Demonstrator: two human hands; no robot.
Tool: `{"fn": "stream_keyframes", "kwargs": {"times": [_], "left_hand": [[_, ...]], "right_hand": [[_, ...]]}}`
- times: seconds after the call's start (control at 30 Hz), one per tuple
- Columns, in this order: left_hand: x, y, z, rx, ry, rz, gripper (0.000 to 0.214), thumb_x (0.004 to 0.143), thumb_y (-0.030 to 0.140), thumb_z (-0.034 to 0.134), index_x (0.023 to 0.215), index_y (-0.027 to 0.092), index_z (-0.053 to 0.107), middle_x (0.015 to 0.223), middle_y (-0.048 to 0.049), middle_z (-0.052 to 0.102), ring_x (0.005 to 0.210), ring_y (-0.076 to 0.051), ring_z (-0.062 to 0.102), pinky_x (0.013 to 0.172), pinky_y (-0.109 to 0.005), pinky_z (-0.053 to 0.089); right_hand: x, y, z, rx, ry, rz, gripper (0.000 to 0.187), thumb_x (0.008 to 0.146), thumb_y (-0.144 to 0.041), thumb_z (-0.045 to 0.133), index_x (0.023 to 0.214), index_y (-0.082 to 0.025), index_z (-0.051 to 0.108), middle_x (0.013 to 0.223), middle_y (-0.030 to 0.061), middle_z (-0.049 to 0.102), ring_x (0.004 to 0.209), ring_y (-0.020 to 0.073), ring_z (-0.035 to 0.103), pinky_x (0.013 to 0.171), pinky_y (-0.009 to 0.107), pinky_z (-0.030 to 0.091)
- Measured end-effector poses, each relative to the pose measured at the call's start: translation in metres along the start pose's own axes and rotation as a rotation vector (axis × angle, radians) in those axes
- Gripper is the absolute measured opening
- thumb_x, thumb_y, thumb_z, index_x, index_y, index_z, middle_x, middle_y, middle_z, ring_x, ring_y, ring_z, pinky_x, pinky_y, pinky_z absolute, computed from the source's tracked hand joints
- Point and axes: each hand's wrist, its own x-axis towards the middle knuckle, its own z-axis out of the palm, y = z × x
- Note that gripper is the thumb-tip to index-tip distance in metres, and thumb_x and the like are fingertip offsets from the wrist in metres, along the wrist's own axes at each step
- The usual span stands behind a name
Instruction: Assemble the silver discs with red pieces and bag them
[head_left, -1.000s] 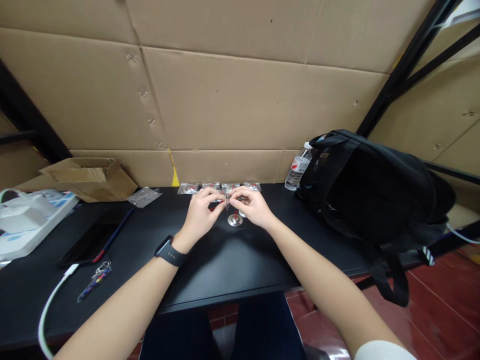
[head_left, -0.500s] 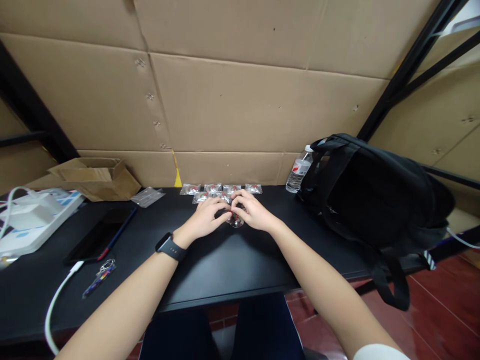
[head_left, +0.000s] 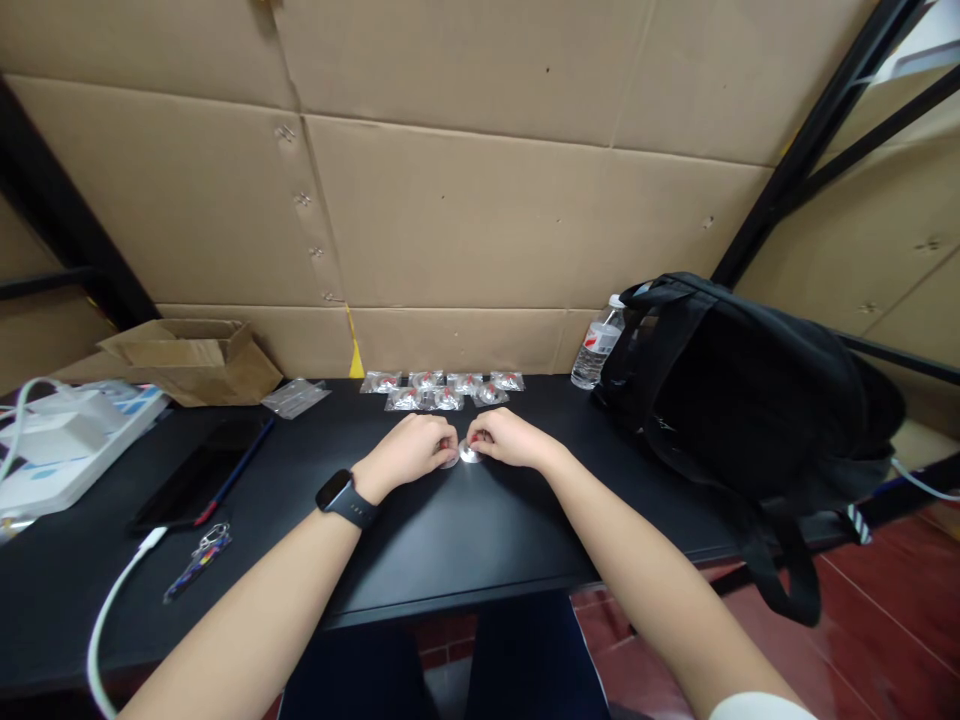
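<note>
My left hand [head_left: 411, 446], with a dark watch [head_left: 346, 498] at the wrist, has its fingers closed on a small clear round disc [head_left: 451, 461] with a bit of red. Close beside it, my right hand [head_left: 504, 438] pinches a shiny silvery round disc [head_left: 469, 453] that also shows red. Both discs are low, at or just above the black table, and mostly hidden by fingers. Behind the hands lie several clear plastic packets [head_left: 448, 398], each with a round, red-marked item inside, in two rough rows.
At the right are a water bottle [head_left: 598, 345] and a black backpack [head_left: 750, 390]. A brown paper bag [head_left: 202, 365], flat clear plastic sleeve [head_left: 295, 398], phone [head_left: 199, 475], keychain [head_left: 199, 562], and white power strip [head_left: 82, 445] occupy the left. Cardboard [head_left: 450, 220] walls the back.
My fingers, which met over one spot, have drawn slightly apart and closer to me. Two discs now show side by side, one at each hand. The packets behind are uncovered.
</note>
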Motion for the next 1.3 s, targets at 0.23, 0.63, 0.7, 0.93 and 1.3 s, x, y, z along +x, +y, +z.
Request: {"fn": "stream_keyframes", "kwargs": {"times": [0.23, 0.63, 0.7, 0.93, 1.3], "left_hand": [[-0.007, -0.014, -0.008, 0.048, 0.022, -0.046, 0.017, 0.086, 0.019, 0.064, 0.076, 0.028, 0.074, 0.074, 0.0011, 0.075, 0.076, -0.02, 0.068, 0.087, -0.033, 0.04], [0.009, -0.002, 0.001, -0.596, 0.39, -0.075, 0.012, 0.094, 0.024, 0.057, 0.104, 0.022, 0.063, 0.091, -0.0022, 0.072, 0.088, -0.019, 0.068, 0.09, -0.033, 0.05], [0.012, 0.0, 0.008, -0.666, 0.437, -0.072, 0.01, 0.094, 0.025, 0.058, 0.102, 0.021, 0.062, 0.095, -0.0035, 0.071, 0.092, -0.019, 0.067, 0.091, -0.034, 0.051], [0.014, 0.003, 0.014, -0.762, 0.513, -0.145, 0.012, 0.094, 0.03, 0.061, 0.101, 0.02, 0.06, 0.094, -0.0035, 0.068, 0.089, -0.019, 0.068, 0.087, -0.035, 0.054], [0.011, -0.005, 0.011, -0.664, 0.461, -0.134, 0.019, 0.092, 0.034, 0.064, 0.106, 0.021, 0.063, 0.101, -0.0051, 0.071, 0.094, -0.02, 0.069, 0.092, -0.036, 0.052]], "right_hand": [[-0.001, 0.0, -0.002, 0.079, 0.1, 0.065, 0.009, 0.084, -0.014, 0.068, 0.085, -0.018, 0.076, 0.075, 0.0025, 0.073, 0.067, 0.0138, 0.062, 0.064, 0.023, 0.042], [0.009, -0.008, -0.001, 0.58, 0.448, 0.086, 0.024, 0.086, -0.042, 0.072, 0.09, -0.019, 0.072, 0.09, 0.0047, 0.07, 0.069, 0.0146, 0.063, 0.062, 0.026, 0.051], [0.009, -0.011, -0.001, 0.709, 0.45, 0.086, 0.024, 0.084, -0.043, 0.074, 0.091, -0.02, 0.071, 0.102, 0.0059, 0.07, 0.082, 0.0169, 0.067, 0.071, 0.028, 0.056], [0.008, -0.018, 0.007, 1.105, 0.341, 0.188, 0.036, 0.077, -0.049, 0.081, 0.089, -0.019, 0.066, 0.116, 0.0067, 0.067, 0.094, 0.0186, 0.071, 0.077, 0.034, 0.063], [0.003, -0.025, 0.001, 1.216, 0.192, 0.191, 0.039, 0.085, -0.041, 0.078, 0.118, -0.029, 0.061, 0.123, 0.0051, 0.064, 0.083, 0.016, 0.075, 0.072, 0.028, 0.06]]}}
